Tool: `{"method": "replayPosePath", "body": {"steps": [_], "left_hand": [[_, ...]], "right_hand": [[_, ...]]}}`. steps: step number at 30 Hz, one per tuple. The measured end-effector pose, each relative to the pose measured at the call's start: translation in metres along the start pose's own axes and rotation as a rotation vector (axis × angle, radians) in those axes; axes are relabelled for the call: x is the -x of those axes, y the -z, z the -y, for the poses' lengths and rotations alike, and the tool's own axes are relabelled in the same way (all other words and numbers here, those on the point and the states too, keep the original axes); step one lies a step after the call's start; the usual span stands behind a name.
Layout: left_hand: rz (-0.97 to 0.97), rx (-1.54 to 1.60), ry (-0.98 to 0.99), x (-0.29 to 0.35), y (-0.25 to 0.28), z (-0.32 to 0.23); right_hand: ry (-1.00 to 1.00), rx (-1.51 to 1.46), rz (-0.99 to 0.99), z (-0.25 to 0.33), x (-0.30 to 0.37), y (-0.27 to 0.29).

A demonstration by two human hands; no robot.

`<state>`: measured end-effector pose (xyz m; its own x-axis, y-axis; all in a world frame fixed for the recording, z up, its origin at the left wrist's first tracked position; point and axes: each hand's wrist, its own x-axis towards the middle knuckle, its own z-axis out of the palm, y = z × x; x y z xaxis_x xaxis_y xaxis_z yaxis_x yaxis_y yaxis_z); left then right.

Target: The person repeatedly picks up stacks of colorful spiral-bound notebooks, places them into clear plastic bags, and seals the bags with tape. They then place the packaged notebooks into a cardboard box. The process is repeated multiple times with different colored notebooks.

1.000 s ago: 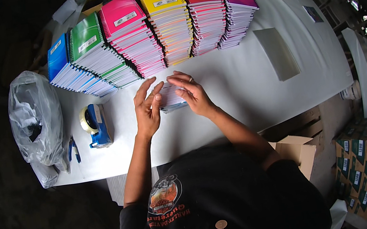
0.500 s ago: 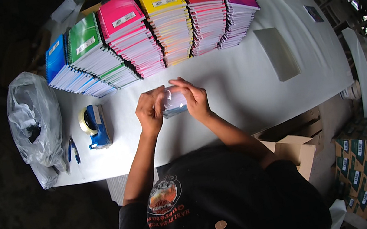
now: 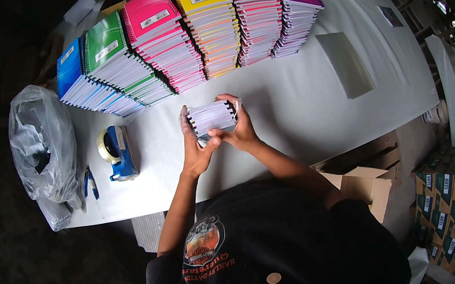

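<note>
White-edged notebook bundle (image 3: 211,118) lifted off worktop (image 3: 291,98), left hand (image 3: 193,147) and right hand (image 3: 240,131) clamping opposite ends, apparently squaring edges; coloured notebook stacks (image 3: 188,31) behind.

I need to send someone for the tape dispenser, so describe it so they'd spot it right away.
On the white table, look left of the two hands, toward the crumpled clear plastic bag. The tape dispenser lies between them, in front of the blue notebook stack: the only blue plastic tool, holding a tape roll.

A blue tape dispenser (image 3: 117,153) beside a plastic bag (image 3: 42,146).
</note>
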<state>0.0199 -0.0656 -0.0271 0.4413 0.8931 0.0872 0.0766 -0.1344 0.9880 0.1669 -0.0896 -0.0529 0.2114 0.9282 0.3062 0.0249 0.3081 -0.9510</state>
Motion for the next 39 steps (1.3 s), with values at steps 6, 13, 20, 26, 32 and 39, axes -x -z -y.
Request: {"method": "replayPosePath", "body": {"steps": [6,13,20,26,32,39], "left_hand": [[-0.22,-0.232,-0.167,0.006,-0.018,0.009],[-0.514,-0.282,-0.198,0.02,-0.03,0.009],[-0.287,-1.126,-0.437,0.024,-0.021,-0.007],[-0.016,-0.966,-0.404,0.018,-0.019,-0.019],[0.013,-0.316,-0.19,0.017,-0.017,-0.041],[-0.094,-0.716,-0.342,-0.051,0.033,-0.039]], "right_hand": [[-0.132,-0.008,-0.252,0.01,-0.002,-0.013],[-0.172,-0.067,-0.374,0.025,-0.003,-0.024],[-0.181,0.029,-0.453,0.017,-0.006,-0.025],[0.078,0.875,-0.325,0.037,0.011,-0.017],[0.215,0.979,0.081,0.037,0.045,-0.03],[0.358,1.047,0.081,0.047,0.03,-0.022]]}}
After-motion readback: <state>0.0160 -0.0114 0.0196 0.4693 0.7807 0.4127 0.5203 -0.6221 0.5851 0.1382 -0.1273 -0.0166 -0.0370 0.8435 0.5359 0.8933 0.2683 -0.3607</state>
